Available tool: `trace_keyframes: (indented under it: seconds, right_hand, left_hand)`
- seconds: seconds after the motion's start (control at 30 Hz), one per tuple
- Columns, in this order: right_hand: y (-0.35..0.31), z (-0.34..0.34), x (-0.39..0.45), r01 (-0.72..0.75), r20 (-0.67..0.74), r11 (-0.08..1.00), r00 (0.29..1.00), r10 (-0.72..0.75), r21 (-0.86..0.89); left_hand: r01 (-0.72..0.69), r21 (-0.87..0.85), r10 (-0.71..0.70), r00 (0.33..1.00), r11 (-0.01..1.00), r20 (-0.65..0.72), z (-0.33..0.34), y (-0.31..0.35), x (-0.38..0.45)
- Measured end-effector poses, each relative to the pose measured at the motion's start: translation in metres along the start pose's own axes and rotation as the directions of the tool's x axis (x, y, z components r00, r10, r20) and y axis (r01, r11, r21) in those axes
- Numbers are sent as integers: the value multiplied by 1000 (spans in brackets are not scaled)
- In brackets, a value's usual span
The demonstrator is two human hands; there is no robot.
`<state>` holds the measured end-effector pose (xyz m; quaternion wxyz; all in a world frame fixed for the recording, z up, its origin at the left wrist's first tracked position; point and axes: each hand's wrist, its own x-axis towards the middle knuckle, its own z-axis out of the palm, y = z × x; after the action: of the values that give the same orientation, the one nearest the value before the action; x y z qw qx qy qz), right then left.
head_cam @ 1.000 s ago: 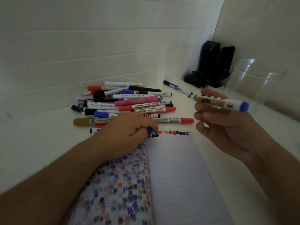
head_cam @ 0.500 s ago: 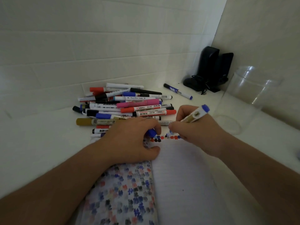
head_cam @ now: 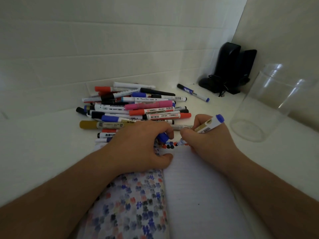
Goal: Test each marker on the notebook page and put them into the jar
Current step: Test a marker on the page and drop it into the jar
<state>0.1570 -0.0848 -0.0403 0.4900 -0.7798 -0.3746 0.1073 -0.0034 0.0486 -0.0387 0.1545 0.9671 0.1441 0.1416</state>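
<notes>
An open notebook (head_cam: 198,195) lies in front of me, its left page covered in coloured marks and a row of marks along the top of the right page. My right hand (head_cam: 205,137) grips a blue-ended marker (head_cam: 209,125) with its tip down on that row. My left hand (head_cam: 143,144) rests on the notebook's top edge, closed on a blue cap (head_cam: 163,137). A pile of markers (head_cam: 134,109) lies behind my hands. The clear jar (head_cam: 269,104) stands at the right with nothing visible inside.
A single blue marker (head_cam: 193,92) lies apart near the back. Two black speakers (head_cam: 231,68) with a cable stand in the corner. White tiled walls close off the back and right side of the white counter (head_cam: 43,152).
My right hand came down from mid-air near the jar and put the marker's tip on the top row of the right page. My left hand stayed on the notebook.
</notes>
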Motion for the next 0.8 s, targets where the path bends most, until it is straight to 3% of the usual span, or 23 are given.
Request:
trace_keyframes:
  seconds: [0.8]
  right_hand:
    - [8,4,2,48,9,999,999,-48,-21]
  left_hand:
    - [-1,7,1,1000,1000,5,1,-1,0]
